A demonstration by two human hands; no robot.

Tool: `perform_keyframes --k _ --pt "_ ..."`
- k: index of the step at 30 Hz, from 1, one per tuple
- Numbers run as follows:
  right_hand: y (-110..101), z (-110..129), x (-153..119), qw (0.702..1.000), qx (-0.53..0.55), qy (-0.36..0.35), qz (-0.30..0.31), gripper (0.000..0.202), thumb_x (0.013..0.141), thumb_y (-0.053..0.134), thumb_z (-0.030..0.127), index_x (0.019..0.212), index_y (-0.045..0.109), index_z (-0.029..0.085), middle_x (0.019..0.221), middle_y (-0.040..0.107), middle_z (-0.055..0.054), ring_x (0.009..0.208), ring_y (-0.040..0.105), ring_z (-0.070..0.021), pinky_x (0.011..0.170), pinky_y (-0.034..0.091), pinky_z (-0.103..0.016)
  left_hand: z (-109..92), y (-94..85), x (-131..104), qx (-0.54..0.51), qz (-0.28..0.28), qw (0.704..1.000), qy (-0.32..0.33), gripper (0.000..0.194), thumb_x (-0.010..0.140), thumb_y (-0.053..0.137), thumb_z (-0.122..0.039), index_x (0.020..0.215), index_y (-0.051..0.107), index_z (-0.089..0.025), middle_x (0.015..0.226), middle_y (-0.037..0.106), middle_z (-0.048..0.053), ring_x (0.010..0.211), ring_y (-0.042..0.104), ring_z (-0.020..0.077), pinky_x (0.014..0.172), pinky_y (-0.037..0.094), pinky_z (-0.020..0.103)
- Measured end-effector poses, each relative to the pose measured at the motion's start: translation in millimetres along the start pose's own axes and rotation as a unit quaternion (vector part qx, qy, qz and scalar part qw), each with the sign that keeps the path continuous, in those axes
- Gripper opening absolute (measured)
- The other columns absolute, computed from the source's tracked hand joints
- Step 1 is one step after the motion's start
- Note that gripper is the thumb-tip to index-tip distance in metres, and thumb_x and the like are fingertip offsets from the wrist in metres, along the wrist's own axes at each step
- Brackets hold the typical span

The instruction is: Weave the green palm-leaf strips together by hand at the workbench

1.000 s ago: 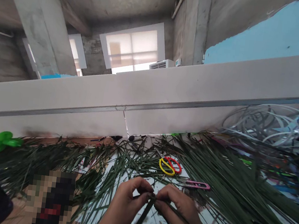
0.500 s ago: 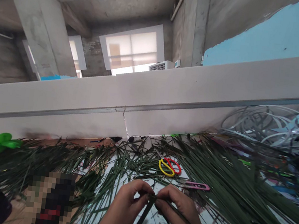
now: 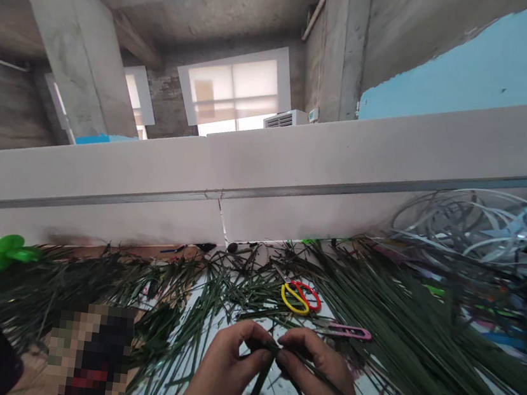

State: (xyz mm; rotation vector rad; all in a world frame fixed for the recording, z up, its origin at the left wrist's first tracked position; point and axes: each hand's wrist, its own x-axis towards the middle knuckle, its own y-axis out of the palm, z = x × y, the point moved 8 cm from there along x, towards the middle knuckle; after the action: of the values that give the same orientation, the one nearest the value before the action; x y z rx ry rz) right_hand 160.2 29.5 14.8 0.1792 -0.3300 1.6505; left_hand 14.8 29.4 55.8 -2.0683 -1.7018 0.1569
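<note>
Low in the head view, my left hand [image 3: 237, 357] and my right hand [image 3: 313, 364] meet almost fingertip to fingertip. Both pinch long dark green leaf strips [image 3: 257, 389] where the strips cross. One strip hangs down between my wrists, and others trail to the lower right past my right hand. Just beyond my fingers lie scissors [image 3: 296, 298] with one yellow and one red handle. Pink-handled thread snips [image 3: 350, 332] rest close to my right hand. The exact crossing of the strips is partly hidden by my fingers.
Cut leaf strips [image 3: 201, 311] cover the white work surface on the left; a thick bundle of long leaves [image 3: 411, 324] spreads right. A green balloon-like object [image 3: 9, 254] sits far left. Coiled pale strips [image 3: 476, 223] lie back right, before a white partition [image 3: 267, 166].
My hands stay together on the leaf strips, with the fingers shifting slightly. The whole view has moved a little, so everything appears slightly lower and to the right.
</note>
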Motion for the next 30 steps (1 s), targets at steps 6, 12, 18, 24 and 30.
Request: perform_keyframes --k 6,12,18,24,30 --pt "-1 10 -2 0.997 0.023 -0.068 -0.005 0.012 0.087 0.066 0.032 0.094 0.076 0.029 0.092 0.072 -0.002 0.09 0.066 -0.0234 0.081 0.05 -0.033 8 3.8 2 -0.066 -0.016 0.998 -0.011 0.006 0.075 0.066 -0.022 0.074 0.068 -0.017 0.071 0.065 0.001 0.073 0.057 0.0175 0.07 0.044 0.027" --pt "1 4 0 0.998 0.032 -0.055 -0.005 0.011 0.089 0.065 0.034 0.091 0.075 0.029 0.092 0.071 -0.001 0.09 0.065 -0.0231 0.08 0.05 -0.031 16 4.8 3 -0.097 -0.039 0.994 -0.021 0.009 0.072 0.069 -0.022 0.069 0.062 -0.017 0.067 0.06 -0.001 0.069 0.053 0.016 0.066 0.042 0.026" --pt "2 -1 0 0.999 0.005 -0.052 0.011 0.012 0.091 0.062 0.034 0.092 0.073 0.03 0.09 0.068 -0.001 0.085 0.062 -0.0213 0.075 0.048 -0.03 20 5.5 2 -0.093 -0.047 0.994 -0.025 0.009 0.071 0.068 -0.02 0.068 0.06 -0.018 0.067 0.059 -0.001 0.069 0.053 0.0159 0.065 0.042 0.026" --pt "1 -6 0 0.999 -0.006 -0.032 0.011 0.013 0.089 0.062 0.036 0.086 0.071 0.027 0.086 0.064 0.0 0.082 0.059 -0.0207 0.07 0.047 -0.029 18 7.2 1 -0.072 -0.03 0.997 -0.02 0.003 0.073 0.065 -0.018 0.071 0.062 -0.018 0.069 0.061 -0.002 0.07 0.056 0.016 0.066 0.043 0.025" --pt "-4 -16 7 0.993 0.091 0.067 -0.027 0.02 0.077 0.07 0.044 0.08 0.072 0.024 0.074 0.064 0.0 0.071 0.056 -0.0197 0.063 0.047 -0.028 15 -9.5 4 0.091 -0.015 0.995 -0.029 0.016 0.08 0.057 -0.023 0.08 0.073 -0.02 0.072 0.068 0.001 0.07 0.059 0.018 0.064 0.039 0.026"
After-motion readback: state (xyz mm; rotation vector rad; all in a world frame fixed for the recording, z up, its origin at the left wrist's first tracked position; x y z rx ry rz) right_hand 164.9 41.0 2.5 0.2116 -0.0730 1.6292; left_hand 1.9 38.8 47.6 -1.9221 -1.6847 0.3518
